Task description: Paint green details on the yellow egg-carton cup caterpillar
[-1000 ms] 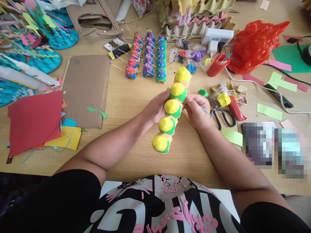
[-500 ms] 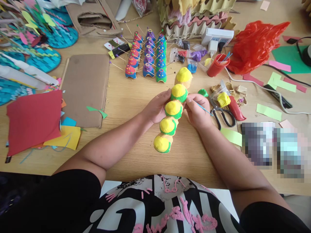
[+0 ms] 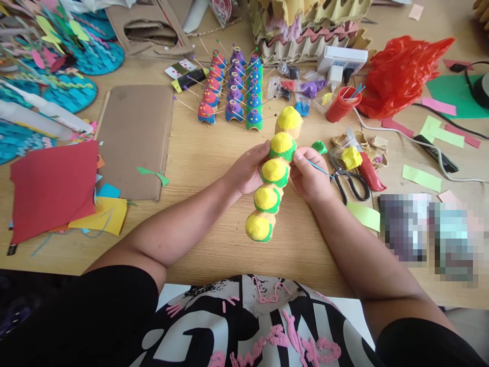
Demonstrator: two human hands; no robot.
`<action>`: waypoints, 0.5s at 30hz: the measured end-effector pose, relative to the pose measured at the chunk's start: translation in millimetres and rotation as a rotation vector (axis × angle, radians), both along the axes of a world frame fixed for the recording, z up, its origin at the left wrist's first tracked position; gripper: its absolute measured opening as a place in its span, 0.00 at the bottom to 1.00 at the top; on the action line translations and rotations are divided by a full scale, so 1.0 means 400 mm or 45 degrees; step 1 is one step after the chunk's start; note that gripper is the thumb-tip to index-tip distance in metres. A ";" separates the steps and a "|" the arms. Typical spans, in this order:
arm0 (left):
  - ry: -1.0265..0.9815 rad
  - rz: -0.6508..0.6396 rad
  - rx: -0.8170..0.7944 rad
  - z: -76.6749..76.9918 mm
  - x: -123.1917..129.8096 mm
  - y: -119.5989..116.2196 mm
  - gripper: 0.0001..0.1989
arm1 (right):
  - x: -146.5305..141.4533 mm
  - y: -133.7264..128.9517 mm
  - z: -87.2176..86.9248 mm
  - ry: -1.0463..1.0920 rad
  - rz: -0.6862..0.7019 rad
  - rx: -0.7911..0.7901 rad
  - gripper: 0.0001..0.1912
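Pinching is noted: above the tabletop (image 3: 214,244), the bumpy strip (image 3: 275,172) is held by the left hand's (image 3: 247,171) fingers, a blue stick (image 3: 320,168) by the right hand's (image 3: 311,178); green edging (image 3: 284,155) could be smeared by thumb pressure

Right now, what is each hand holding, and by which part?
The left hand grips the yellow-and-green egg-carton strip by its left side, near the far end. The right hand pinches a thin blue stick by its end nearest the strip.
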State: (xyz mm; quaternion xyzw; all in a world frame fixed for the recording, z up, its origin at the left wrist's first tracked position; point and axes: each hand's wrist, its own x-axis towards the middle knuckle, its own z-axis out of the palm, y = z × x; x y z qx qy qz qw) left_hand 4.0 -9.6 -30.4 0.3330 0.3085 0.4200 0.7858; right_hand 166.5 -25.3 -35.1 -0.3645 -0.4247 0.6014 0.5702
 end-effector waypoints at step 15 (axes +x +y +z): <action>-0.017 0.162 0.147 0.016 0.006 -0.004 0.18 | 0.033 0.013 -0.013 -0.170 0.042 0.043 0.21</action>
